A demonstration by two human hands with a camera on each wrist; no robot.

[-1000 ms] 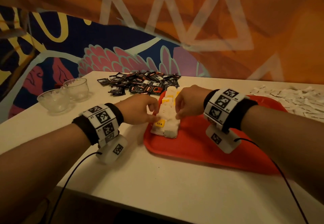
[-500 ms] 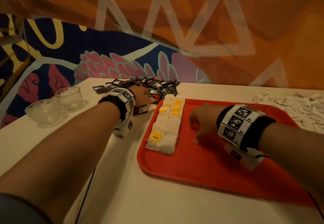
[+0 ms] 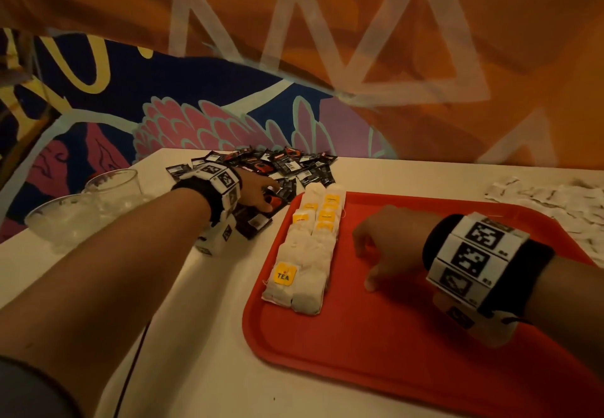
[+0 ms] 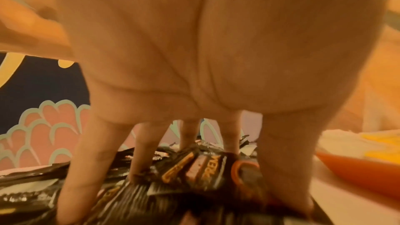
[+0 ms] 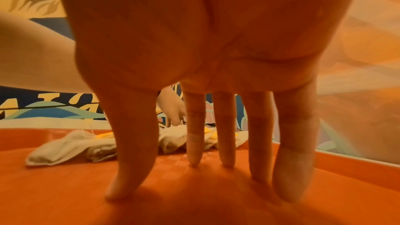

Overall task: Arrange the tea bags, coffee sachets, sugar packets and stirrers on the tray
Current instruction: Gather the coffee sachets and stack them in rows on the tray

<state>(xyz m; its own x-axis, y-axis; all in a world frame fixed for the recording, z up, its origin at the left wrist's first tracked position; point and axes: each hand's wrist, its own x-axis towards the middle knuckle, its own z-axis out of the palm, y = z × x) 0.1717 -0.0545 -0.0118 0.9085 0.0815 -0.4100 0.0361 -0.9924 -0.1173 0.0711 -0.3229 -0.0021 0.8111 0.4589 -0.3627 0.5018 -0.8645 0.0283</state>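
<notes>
Two glass bowls [image 3: 81, 208] left of the coffee sachets [image 3: 281, 164]

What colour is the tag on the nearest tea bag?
Yellow, printed "TEA", on the nearest tea bag's tag. Head view shows it best.

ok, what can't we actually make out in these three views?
- Stirrers: none identifiable in any view.
- White packets, head view: cut off by the right edge; print too small to read, so sugar is unconfirmed.
- Left hand on the coffee sachets, left wrist view: blurred, thumb and fingers spread on the pile; a pinch cannot be told.
- Glass bowls, head view: contents too dim.
- Tea bags, right wrist view: partly hidden behind the right hand's fingers.
</notes>
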